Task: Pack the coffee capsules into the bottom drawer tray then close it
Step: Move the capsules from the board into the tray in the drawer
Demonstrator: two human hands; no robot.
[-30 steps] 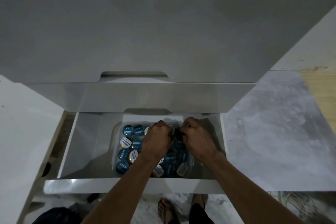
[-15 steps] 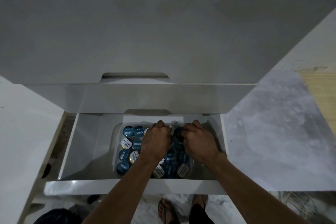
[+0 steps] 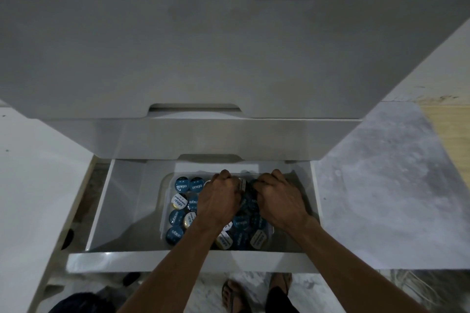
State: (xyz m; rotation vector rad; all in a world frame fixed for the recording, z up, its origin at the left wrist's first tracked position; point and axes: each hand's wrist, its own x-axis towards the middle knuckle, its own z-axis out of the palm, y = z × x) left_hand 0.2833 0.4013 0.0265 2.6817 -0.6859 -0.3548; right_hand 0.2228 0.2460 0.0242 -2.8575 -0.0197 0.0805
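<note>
Both hands curled over capsules [image 3: 179, 184] in tray [image 3: 162, 201], lower centre: left hand [image 3: 220, 202], right hand [image 3: 281, 201], likely nudging them level so drawer [image 3: 193, 259] shuts; pinch unclear.

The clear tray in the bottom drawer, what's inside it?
The clear tray holds many round coffee capsules, most with blue lids, a few white. The left hand and right hand cover the middle, so what lies under them is hidden.
</note>
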